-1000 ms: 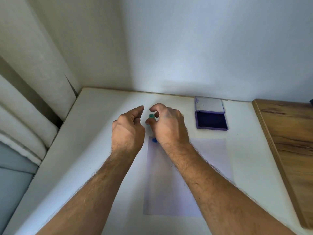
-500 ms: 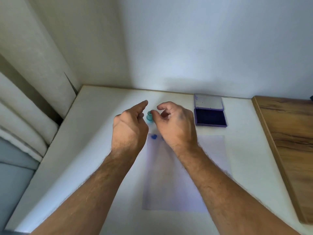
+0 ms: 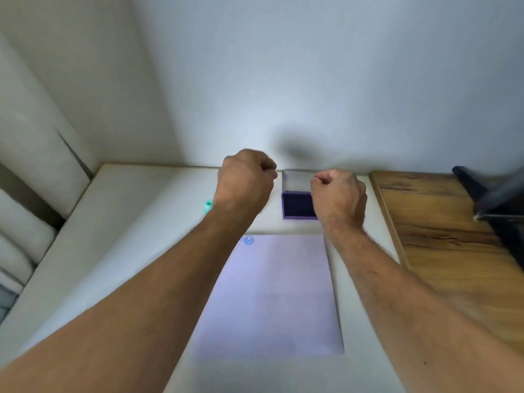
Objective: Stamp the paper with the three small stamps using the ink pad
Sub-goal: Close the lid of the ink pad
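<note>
Two bare hands hover above a white desk (image 3: 136, 222), both curled into fists. The left hand (image 3: 243, 185) and right hand (image 3: 338, 195) each show a closed grip; whether either hides a stamp cannot be told. A teal stamp (image 3: 209, 206) stands beside the left wrist. The open ink pad (image 3: 297, 207) lies beyond the paper (image 3: 272, 296), handy for inking. One blue imprint (image 3: 249, 240) marks the paper's far left corner. White walls meet behind; a wooden surface (image 3: 442, 239) adjoins on the right.

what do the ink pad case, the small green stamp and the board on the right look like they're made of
Ink pad case: looks like purple plastic, smooth and uniformly coloured, with a dark matte pad inside, probably felt or foam.
Green stamp: likely plastic, given its uniform teal colour; it is mostly hidden behind the left forearm.
Board: wood or wood-look laminate, with brown grain streaks and a light edge; which one cannot be told.
</note>
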{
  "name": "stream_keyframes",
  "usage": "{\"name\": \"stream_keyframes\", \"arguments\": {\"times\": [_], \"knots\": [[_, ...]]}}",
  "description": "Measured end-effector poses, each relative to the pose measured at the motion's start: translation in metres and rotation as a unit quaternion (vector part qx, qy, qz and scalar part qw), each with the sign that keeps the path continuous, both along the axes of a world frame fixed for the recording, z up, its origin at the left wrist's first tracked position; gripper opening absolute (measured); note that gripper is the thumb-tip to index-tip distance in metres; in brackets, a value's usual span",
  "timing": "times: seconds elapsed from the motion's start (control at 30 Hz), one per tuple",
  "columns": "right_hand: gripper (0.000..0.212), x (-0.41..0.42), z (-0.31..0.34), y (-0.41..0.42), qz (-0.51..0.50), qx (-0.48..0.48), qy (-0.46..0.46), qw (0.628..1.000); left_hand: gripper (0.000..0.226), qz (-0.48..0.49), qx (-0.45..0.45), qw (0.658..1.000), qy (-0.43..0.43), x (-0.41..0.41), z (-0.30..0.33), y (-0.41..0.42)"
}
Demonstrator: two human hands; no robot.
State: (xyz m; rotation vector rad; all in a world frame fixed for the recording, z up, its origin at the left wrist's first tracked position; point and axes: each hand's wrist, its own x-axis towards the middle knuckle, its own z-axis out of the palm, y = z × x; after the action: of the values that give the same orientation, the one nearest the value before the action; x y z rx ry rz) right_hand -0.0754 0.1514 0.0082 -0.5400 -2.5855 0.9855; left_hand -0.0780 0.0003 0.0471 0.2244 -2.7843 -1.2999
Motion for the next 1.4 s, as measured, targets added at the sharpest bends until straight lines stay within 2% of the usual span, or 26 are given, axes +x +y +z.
{"name": "stream_keyframes", "arguments": {"times": [0.2,0.27,0.4,0.63,0.87,0.93,1.0,1.2,1.4], "knots": [[0.013,-0.034,-0.02,0.027,-0.038,-0.023,-0.021,0.999,0.007,-0.012,-0.162,0.983,-0.081,-0.067,-0.015,0.034],[0.011,-0.038,-0.027,0.031,-0.045,-0.032,-0.033,0.998,0.026,0.002,-0.189,0.977,-0.099,-0.073,-0.026,0.039],[0.012,-0.043,-0.032,0.036,-0.046,-0.054,-0.052,0.996,0.028,-0.005,-0.21,0.97,-0.123,-0.078,-0.034,0.045],[0.006,-0.052,-0.037,0.037,-0.071,-0.072,-0.061,0.993,0.016,-0.02,-0.161,0.972,-0.169,-0.077,-0.033,0.054],[0.003,-0.046,-0.031,0.041,-0.049,-0.18,-0.034,0.982,0.009,0.013,-0.119,0.983,-0.138,-0.071,-0.038,0.054],[0.009,-0.042,-0.029,0.041,-0.043,-0.21,-0.011,0.977,0.004,0.022,-0.097,0.988,-0.117,-0.067,-0.036,0.053],[0.019,-0.036,-0.027,0.041,-0.028,-0.227,0.008,0.974,0.016,0.028,-0.076,0.991,-0.102,-0.06,-0.031,0.051],[0.013,-0.012,-0.031,0.044,0.019,-0.187,0.049,0.981,0.018,0.013,-0.081,0.994,-0.065,-0.024,-0.029,0.049],[0.022,0.011,-0.044,0.045,0.041,-0.112,0.098,0.988,0.026,0.015,-0.025,0.996,-0.085,0.002,-0.039,0.047]]}}
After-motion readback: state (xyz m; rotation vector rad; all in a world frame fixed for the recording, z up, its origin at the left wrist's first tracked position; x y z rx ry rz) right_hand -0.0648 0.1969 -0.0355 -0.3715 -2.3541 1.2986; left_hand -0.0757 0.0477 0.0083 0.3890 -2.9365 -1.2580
